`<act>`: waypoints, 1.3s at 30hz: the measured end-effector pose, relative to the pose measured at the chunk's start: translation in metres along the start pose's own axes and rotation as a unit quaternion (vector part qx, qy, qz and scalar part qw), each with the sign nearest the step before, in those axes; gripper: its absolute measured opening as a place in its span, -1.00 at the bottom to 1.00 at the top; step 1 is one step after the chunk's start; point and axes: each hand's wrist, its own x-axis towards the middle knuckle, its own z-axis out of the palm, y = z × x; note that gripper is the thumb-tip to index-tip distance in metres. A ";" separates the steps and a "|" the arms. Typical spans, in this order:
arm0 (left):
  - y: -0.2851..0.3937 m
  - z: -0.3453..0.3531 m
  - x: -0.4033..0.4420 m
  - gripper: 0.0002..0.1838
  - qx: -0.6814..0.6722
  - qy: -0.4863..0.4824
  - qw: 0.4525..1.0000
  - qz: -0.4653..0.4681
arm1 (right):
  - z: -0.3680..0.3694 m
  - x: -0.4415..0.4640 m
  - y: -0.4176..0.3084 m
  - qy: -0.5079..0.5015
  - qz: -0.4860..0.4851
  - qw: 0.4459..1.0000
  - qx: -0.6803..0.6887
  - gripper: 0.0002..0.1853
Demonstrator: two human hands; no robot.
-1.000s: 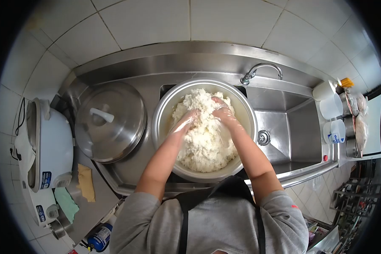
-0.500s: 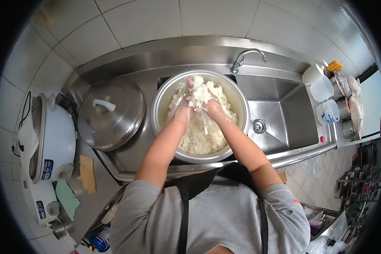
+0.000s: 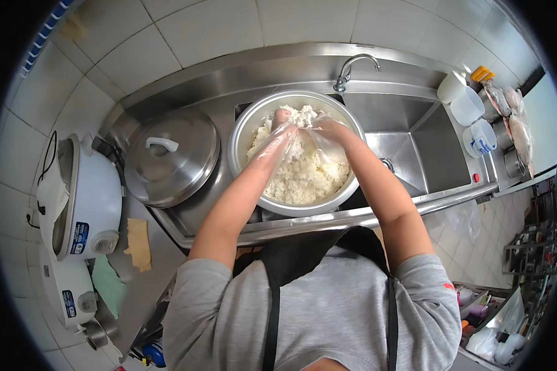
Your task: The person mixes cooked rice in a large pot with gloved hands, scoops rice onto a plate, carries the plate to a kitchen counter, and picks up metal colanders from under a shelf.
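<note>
The rice (image 3: 309, 180) is white, the pot (image 3: 304, 209) silver, the apron (image 3: 294, 260) black.

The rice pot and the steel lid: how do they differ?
The rice pot stands open, holding white rice; the steel lid is domed, with a white handle. The pot looks wider than the lid. The left hand and right hand reach into the pot; neither touches the lid. Both are round and metallic-looking.

In clear plastic gloves (image 3: 332, 149), the left hand (image 3: 283, 126) and right hand (image 3: 330, 128) touch white rice (image 3: 306, 179) at twelve o'clock in a round silvery metal pot (image 3: 303, 211). A domed steel lid (image 3: 174, 172) lies at nine.
</note>
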 end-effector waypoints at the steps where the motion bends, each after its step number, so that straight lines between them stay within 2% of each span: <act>1: 0.014 -0.003 -0.007 -0.33 0.065 0.024 0.997 0.020 | -0.004 -0.005 -0.008 0.011 0.022 1.000 0.014 -0.54; 3: 0.028 -0.021 -0.029 -0.33 -0.115 -0.116 0.986 0.007 | -0.020 -0.017 -0.033 0.033 0.066 0.996 0.044 -0.57; 5: 0.047 -0.040 -0.053 -0.33 -0.287 -0.253 0.924 -0.010 | -0.033 -0.009 -0.030 0.036 0.069 0.996 0.044 -0.62; 6: 0.067 -0.041 -0.063 -0.45 -0.213 -0.235 0.948 -0.024 | -0.037 -0.007 -0.029 0.037 0.072 0.996 0.045 -0.64; 9: 0.104 -0.067 -0.101 -0.55 -0.227 -0.318 0.909 0.144 | -0.085 -0.031 -0.083 0.061 0.177 0.970 0.153 -0.69; 10: 0.107 -0.072 -0.112 -0.63 -0.293 -0.326 0.887 0.147 | -0.077 -0.034 -0.065 0.112 0.126 0.939 0.301 -0.69; 13: 0.094 -0.059 -0.095 -0.61 -0.386 -0.287 0.872 -0.086 | -0.035 -0.041 -0.049 0.180 0.084 0.890 0.410 -0.53; 14: 0.094 -0.055 -0.100 -0.53 -0.253 -0.311 0.915 -0.040 | -0.016 -0.046 -0.047 0.134 0.101 0.948 0.272 -0.45; 15: 0.093 -0.051 -0.105 -0.46 -0.115 -0.326 0.938 0.010 | -0.001 -0.053 -0.050 0.083 0.117 0.981 0.130 -0.37; 16: 0.081 -0.044 -0.099 -0.43 0.049 -0.268 0.959 -0.074 | 0.004 -0.058 -0.056 -0.006 0.161 0.986 0.032 -0.32; 17: 0.073 -0.037 -0.090 -0.41 0.212 -0.196 0.946 -0.148 | 0.004 -0.063 -0.060 -0.091 0.202 0.973 -0.067 -0.27; 18: 0.064 -0.033 -0.080 -0.42 0.138 -0.191 0.969 -0.070 | 0.006 -0.072 -0.061 0.014 0.187 0.980 0.063 -0.27; 19: 0.051 -0.034 -0.076 -0.43 0.062 -0.189 0.980 0.007 | 0.005 -0.082 -0.059 0.120 0.167 0.960 0.190 -0.27; 20: 0.054 -0.032 -0.083 -0.44 -0.015 -0.192 0.978 0.077 | -0.015 -0.092 -0.066 0.088 0.175 0.931 0.307 -0.22; 22: 0.083 -0.030 -0.114 -0.42 -0.146 -0.133 0.980 -0.018 | -0.005 -0.108 -0.068 0.024 0.189 0.981 0.044 -0.19; 23: 0.061 -0.029 -0.095 -0.39 -0.100 -0.112 0.987 0.058 | -0.001 -0.115 -0.068 -0.012 0.186 0.978 -0.091 -0.17; 24: 0.041 -0.028 -0.078 -0.36 -0.049 -0.082 0.986 0.134 | 0.000 -0.123 -0.066 -0.026 0.185 0.977 -0.102 -0.14; 25: 0.020 -0.027 -0.060 -0.33 0.002 -0.043 0.978 0.204 | 0.006 -0.128 -0.058 0.023 0.151 0.988 0.017 -0.15; 27: 0.071 -0.009 -0.103 -0.31 -0.185 -0.110 0.973 0.088 | 0.022 -0.136 -0.035 0.115 0.069 0.960 0.247 -0.17; 28: 0.089 -0.003 -0.111 -0.33 -0.389 -0.209 0.897 -0.014 | 0.019 -0.146 -0.028 0.093 0.068 0.892 0.437 -0.28; 30: 0.122 0.027 -0.136 -0.33 -0.553 -0.291 0.780 0.028 | 0.006 -0.193 -0.039 0.101 0.068 0.768 0.629 -0.35; 31: 0.138 0.049 -0.145 -0.33 -0.626 -0.332 0.704 0.048 | -0.003 -0.220 -0.044 0.108 0.065 0.692 0.711 -0.38; 34: 0.175 0.141 -0.171 -0.35 -0.683 -0.336 0.642 0.090 | -0.018 -0.295 -0.037 0.122 0.040 0.709 0.694 -0.50; 35: 0.184 0.177 -0.182 -0.35 -0.703 -0.342 0.617 0.094 | -0.029 -0.324 -0.035 0.124 0.095 0.727 0.668 -0.54; 36: 0.194 0.211 -0.193 -0.35 -0.710 -0.336 0.612 0.094 | -0.032 -0.347 -0.019 0.102 0.065 0.788 0.603 -0.58; 37: 0.204 0.245 -0.203 -0.35 -0.716 -0.337 0.602 0.101 | -0.065 -0.388 -0.046 0.171 0.108 0.725 0.658 -0.62; 38: 0.213 0.274 -0.212 -0.35 -0.721 -0.341 0.594 0.102 | -0.042 -0.399 -0.010 0.193 0.096 0.727 0.652 -0.66; 39: 0.222 0.303 -0.223 -0.35 -0.726 -0.346 0.586 0.099 | -0.028 -0.413 0.027 0.239 0.012 0.796 0.557 -0.70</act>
